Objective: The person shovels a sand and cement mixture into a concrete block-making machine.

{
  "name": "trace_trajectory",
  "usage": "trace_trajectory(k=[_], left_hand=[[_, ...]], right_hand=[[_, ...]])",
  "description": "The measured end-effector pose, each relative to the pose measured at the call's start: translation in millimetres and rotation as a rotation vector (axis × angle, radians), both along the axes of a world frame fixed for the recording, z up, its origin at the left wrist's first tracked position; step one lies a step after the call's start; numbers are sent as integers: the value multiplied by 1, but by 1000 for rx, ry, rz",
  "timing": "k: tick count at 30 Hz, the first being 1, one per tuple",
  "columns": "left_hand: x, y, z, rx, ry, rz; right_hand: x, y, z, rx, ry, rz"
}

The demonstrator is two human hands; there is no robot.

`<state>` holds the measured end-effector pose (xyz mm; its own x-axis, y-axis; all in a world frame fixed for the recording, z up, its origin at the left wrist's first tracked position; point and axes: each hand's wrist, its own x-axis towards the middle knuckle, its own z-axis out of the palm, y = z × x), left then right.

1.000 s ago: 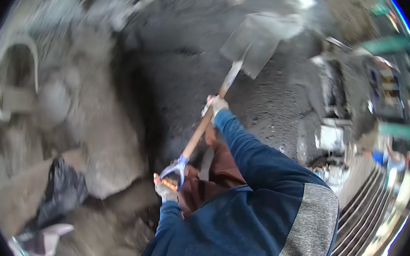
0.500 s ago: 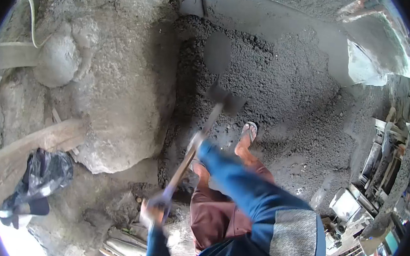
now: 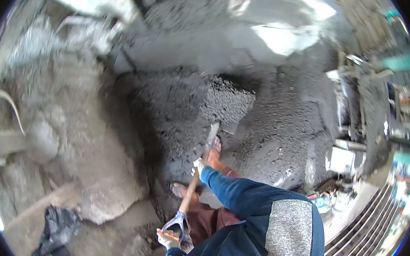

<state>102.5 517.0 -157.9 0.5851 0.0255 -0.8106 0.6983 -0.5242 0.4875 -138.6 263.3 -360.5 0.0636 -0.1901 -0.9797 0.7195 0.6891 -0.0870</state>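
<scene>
**Shovel lifted with a load of wet mix**

Nearest, the left hand (image 3: 167,239) has its gloved fingers wrapped round the shovel (image 3: 201,162) at its blue grip. Farther up the shaft, the right hand (image 3: 199,166) clasps the wood. Beyond, the blade carries dark mix above the grey heap (image 3: 168,110), beside a large boulder (image 3: 88,138).

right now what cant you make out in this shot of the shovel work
- Shovel blade: head view, heaped with dark wet gravel mix, so the metal itself is hidden.
- Left hand: its fingers are wrapped around the D-grip and too small to tell apart.
- Right hand: tiny on the shaft, gloved or bare unclear.
- Black bag: cut off by the lens edge.
- Clutter at right: motion blur, unidentifiable.
</scene>
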Motion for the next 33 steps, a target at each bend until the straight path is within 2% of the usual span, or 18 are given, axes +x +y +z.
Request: trace_trajectory(k=[3, 5, 7, 9, 11, 15, 17, 18, 19, 21, 23, 25, 26, 27, 28, 30, 32, 33], left_hand=[[-10, -53, 9, -33, 265, -40], [-16, -96, -16, -134, 384, -245], [-39, -154, -38, -193, 432, -362], [-115, -246, 49, -253, 430, -564], [-182, -316, 123, -484, 321, -694], [-298, -410, 278, -1034, 267, -1076], [-354, -436, 326, -1448, 256, -1168], [-378, -444, 342, -1673, -134, -1315], [-401, -450, 354, -1870, -561, -1422], [-450, -451, 373, -2267, -862, -1440], [-468, -435, 390, -2221, -890, -2142], [-482, -407, 351, -2047, -1065, -2447], [-476, -401, 330, -1966, -1033, -2519], [-466, -392, 312, -1895, -1000, -2588], [-451, -386, 301, -1811, -1023, -2669], [-403, -373, 282, -1761, -1081, -2634], [-347, -362, 265, -1610, -1138, -2740], [-315, -361, 265, -1627, -951, -2729]], right_hand=[[-75, -15, 57, -114, 181, -169], [-130, -62, 162, -107, 323, -157], [-182, -91, 214, -261, 474, -412], [-261, -124, 254, -390, 380, -499], [-320, -157, 359, -524, 407, -610], [-461, -203, 463, -963, 224, -742], [-509, -209, 520, -1067, 334, -851], [-538, -207, 532, -1150, 338, -899], [-577, -207, 537, -1179, 105, -1030], [-618, -181, 538, -1339, 223, -952], [-638, -148, 517, -1257, 423, -938], [-651, -125, 478, -1149, 584, -881], [-638, -116, 476, -988, 492, -947], [-636, -113, 448, -1133, 434, -1006], [-611, -106, 444, -1139, 578, -914], [-551, -93, 463, -1296, 404, -798], [-481, -82, 497, -1221, 356, -658], [-457, -78, 497, -1326, 261, -565]])
